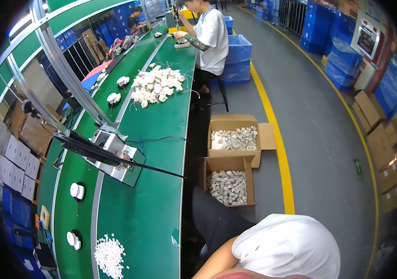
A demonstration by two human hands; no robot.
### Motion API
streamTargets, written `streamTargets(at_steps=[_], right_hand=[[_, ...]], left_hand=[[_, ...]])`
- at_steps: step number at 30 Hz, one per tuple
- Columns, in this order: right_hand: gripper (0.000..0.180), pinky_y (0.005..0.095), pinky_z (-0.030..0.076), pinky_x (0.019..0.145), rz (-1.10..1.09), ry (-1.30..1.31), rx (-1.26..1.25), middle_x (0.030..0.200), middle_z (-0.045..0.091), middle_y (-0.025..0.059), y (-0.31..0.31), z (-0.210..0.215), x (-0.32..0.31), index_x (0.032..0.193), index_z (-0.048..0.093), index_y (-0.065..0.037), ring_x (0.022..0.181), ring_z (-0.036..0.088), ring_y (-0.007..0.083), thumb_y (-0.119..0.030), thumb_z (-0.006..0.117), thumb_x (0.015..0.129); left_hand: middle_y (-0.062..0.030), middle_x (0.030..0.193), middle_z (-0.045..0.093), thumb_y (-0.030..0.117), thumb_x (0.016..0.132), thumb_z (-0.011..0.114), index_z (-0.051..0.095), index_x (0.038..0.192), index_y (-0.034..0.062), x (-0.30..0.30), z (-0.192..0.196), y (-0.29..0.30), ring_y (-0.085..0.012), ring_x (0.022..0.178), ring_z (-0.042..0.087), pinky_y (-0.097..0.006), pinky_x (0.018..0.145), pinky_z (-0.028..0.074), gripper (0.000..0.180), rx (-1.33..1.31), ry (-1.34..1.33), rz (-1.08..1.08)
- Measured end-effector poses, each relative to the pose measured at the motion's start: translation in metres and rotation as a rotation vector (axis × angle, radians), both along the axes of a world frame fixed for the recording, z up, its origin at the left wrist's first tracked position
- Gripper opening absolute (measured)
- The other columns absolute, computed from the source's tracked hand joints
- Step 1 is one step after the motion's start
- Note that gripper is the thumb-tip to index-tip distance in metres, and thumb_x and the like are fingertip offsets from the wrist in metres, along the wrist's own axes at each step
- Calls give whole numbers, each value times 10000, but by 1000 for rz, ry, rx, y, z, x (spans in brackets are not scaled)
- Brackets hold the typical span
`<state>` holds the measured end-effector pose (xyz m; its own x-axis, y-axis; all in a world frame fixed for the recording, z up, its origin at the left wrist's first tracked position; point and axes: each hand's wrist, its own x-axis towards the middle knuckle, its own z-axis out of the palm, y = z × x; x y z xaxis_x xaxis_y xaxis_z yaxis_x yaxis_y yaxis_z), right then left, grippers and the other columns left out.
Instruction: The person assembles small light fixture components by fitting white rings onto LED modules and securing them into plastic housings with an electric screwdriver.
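Head view: white pellets [109,255] on green bench [152,209]; hands apparently unseen.

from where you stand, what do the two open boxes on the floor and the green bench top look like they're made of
The two open boxes look like plain brown corrugated cardboard: matt, with folded-out flaps. Both hold small grey-white parts, too small to tell the material. The green bench top looks like a smooth mat or belt, perhaps rubber or vinyl, with a soft sheen; the look leaves it open. Neither hand is in view.
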<state>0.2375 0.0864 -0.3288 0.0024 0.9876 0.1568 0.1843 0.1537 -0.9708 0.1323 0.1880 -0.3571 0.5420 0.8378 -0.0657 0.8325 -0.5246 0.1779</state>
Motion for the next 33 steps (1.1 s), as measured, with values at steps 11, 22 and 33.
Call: streamTargets(at_steps=[11,22,33], right_hand=[[402,542,546,707,-80,-7,-82,918,744,222,-13,-9,24,1140,703,-130,816,719,435,-490,557,1036],[395,546,544,709,-190,38,-145,911,742,227,-24,-5,33,1117,709,-123,816,718,439,-477,562,1027],[387,550,543,711,-225,25,-210,905,739,233,-48,-6,41,1094,715,-115,816,716,444,-465,567,1018]], left_hand=[[-172,946,743,344,934,755,645,1238,34,37,6,-15,-299,862,711,-413,789,565,448,-19,55,-63],[-179,958,745,345,931,750,638,1263,37,57,23,-16,-313,868,714,-424,794,565,466,-16,158,-159],[-186,970,746,346,928,744,630,1289,41,66,26,-29,-327,874,717,-436,799,566,486,-18,208,-178]])
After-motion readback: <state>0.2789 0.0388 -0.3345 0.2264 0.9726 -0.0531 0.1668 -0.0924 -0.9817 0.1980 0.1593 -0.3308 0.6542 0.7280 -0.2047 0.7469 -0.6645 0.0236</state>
